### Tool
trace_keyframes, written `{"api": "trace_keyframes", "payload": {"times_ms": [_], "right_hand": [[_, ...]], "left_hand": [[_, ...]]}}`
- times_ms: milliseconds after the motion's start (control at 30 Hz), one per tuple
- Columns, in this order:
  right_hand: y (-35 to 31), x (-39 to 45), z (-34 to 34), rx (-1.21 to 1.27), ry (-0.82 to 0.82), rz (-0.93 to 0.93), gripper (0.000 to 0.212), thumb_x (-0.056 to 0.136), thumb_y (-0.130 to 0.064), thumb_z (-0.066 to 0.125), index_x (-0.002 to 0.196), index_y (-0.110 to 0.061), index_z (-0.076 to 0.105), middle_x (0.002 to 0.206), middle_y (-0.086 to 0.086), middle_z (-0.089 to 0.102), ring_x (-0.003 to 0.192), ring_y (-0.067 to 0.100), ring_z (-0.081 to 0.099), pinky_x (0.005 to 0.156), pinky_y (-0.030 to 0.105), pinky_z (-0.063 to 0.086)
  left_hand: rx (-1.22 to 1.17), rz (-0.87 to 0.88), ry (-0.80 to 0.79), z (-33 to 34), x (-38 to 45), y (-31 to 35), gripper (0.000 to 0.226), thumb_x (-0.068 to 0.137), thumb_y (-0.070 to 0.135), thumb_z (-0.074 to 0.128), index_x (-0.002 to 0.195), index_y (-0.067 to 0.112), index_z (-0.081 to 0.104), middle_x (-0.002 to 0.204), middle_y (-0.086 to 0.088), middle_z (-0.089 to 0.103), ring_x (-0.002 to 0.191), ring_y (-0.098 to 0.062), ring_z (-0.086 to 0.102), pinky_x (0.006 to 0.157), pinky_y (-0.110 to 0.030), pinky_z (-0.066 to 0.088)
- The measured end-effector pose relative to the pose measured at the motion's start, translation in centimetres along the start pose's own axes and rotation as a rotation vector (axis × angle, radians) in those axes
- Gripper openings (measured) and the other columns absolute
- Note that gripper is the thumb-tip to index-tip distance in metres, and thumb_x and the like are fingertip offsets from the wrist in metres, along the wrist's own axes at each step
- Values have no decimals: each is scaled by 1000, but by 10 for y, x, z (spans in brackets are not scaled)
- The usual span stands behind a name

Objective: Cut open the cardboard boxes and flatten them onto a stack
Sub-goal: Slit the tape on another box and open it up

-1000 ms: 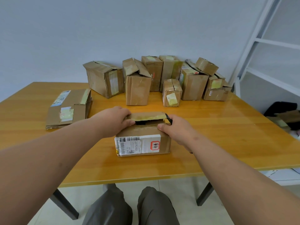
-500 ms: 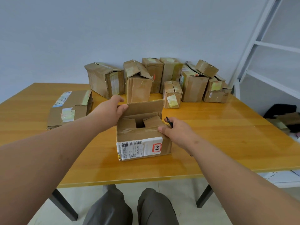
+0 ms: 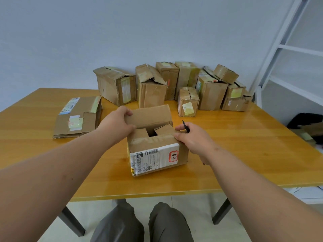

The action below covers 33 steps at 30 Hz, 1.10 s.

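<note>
A small cardboard box with a white shipping label stands on the wooden table in front of me. Its far top flap is raised upright, and my left hand pinches that flap's left edge. My right hand holds a thin black cutter while its fingers rest on the box's near right top corner. The two inner flaps lie down, with a dark gap between them. A stack of flattened cardboard lies at the left of the table.
Several taped cardboard boxes stand in a row along the table's far edge by the wall. A white metal shelf frame rises at the right. Dark items and cardboard lie on the floor beyond the table's right edge. My knees show below.
The box's far top flap went from lying shut to standing upright, lifted by my left hand. My right hand stayed at the box's right corner with the cutter.
</note>
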State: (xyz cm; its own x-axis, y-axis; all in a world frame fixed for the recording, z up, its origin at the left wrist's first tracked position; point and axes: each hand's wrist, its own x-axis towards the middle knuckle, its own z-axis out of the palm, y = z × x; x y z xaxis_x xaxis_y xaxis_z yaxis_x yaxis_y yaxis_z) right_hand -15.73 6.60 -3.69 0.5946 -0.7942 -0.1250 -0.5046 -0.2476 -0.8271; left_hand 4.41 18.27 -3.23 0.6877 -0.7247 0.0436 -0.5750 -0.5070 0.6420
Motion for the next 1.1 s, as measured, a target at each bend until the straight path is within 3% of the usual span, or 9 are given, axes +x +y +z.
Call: {"api": "trace_keyframes", "payload": {"times_ms": [100, 167, 367, 600, 800, 867, 967, 1033, 1100], "right_hand": [[-2, 3, -4, 78, -4, 25, 12, 95, -24, 59, 107, -25, 59, 111, 1, 60, 92, 16, 51, 61, 28, 36], [-4, 5, -8, 94, -14, 37, 7, 94, -22, 60, 101, -24, 60, 102, 3, 62, 85, 17, 52, 61, 30, 37], [-3, 4, -22, 121, -131, 35, 39, 82, -14, 76, 117, -21, 60, 96, 1, 57, 73, 15, 45, 60, 30, 34], [0, 1, -16, 155, -133, 1, 19, 88, -7, 69, 97, -22, 61, 91, 2, 57, 74, 16, 49, 56, 28, 35], [-13, -12, -22, -134, -120, -247, 9, 100, -13, 53, 104, -19, 47, 91, -4, 54, 78, 9, 49, 58, 21, 38], [-13, -14, -28, -31, -187, -191, 12, 97, -6, 54, 95, -15, 47, 79, -2, 49, 64, 10, 43, 52, 21, 32], [-6, -14, -33, 353, -211, -74, 15, 84, -6, 57, 74, -11, 47, 73, 6, 46, 53, 12, 33, 49, 27, 23], [1, -14, -30, 553, -189, -8, 27, 84, -15, 60, 60, -9, 49, 76, 12, 55, 54, 13, 42, 50, 28, 25], [5, -16, -23, 543, -166, 26, 32, 87, -19, 66, 60, -11, 53, 71, 8, 60, 57, 14, 54, 47, 25, 30]], "left_hand": [[-97, -59, -85, 2, -3, 8, 71, 78, 23, 82, 136, 27, 41, 119, -3, 49, 88, -21, 58, 61, -32, 57], [-162, -85, -110, 3, -2, 11, 76, 80, 26, 79, 143, 27, 37, 124, -5, 46, 93, -22, 56, 56, -28, 52], [-334, -135, -96, 1, 2, 12, 51, 100, 28, 53, 148, 30, 38, 131, -7, 46, 101, -23, 52, 54, -26, 43], [-458, -151, -171, -5, -1, 10, 38, 97, 18, 59, 131, 33, 47, 116, -4, 51, 97, -21, 55, 58, -30, 47], [-474, -149, -150, -4, -4, 16, 42, 92, 17, 67, 125, 27, 45, 117, -7, 51, 95, -22, 56, 56, -29, 45], [-515, -185, -164, -6, -4, 17, 53, 84, 15, 75, 126, 28, 44, 119, -7, 50, 95, -21, 53, 56, -30, 44], [-491, -222, -211, -10, -8, 19, 78, 72, 15, 85, 133, 30, 39, 124, -5, 47, 99, -23, 51, 58, -32, 45], [-419, -210, -250, -9, -12, 22, 93, 68, 17, 88, 141, 32, 32, 125, -2, 43, 98, -21, 49, 58, -32, 44], [-340, -198, -278, -6, -17, 24, 103, 68, 21, 88, 147, 33, 23, 123, -2, 40, 94, -21, 49, 55, -30, 43]]}}
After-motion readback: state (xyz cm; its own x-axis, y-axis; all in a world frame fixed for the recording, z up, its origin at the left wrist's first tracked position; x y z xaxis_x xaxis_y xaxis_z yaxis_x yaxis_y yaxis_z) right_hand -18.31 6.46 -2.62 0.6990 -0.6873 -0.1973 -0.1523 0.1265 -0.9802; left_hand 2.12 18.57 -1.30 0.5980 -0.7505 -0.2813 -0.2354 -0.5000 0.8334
